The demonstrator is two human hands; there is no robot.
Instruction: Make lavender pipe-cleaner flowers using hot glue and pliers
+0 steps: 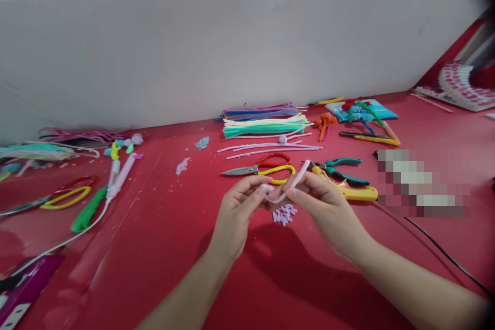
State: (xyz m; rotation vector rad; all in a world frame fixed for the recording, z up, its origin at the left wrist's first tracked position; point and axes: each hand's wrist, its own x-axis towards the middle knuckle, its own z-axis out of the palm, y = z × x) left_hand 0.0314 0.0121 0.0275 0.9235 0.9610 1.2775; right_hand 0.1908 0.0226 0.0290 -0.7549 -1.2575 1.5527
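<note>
red table (pixel 116 247) below. with left hand (pixel 235 206), forearm angled inward, pinching looped end of pale pink pipe cleaner (pixel 301 172), held just above table, in front of scissors (pixel 257 169); with right hand (pixel 328 201), pinching its rising stem. seemingly midway through bending; next probably calls for steady pinch, tighter curl.

Left hand (pixel 236 210), right hand (pixel 324 202) pinch bent pale pipe cleaner (pixel 288 186) above red table (pixel 162 247); scissors (pixel 258 169) just beyond.

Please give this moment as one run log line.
left hand: pinches pale pink pipe cleaner | right hand: pinches same, bent | under hands: pink cut pieces on red table | behind: scissors, pliers
</note>
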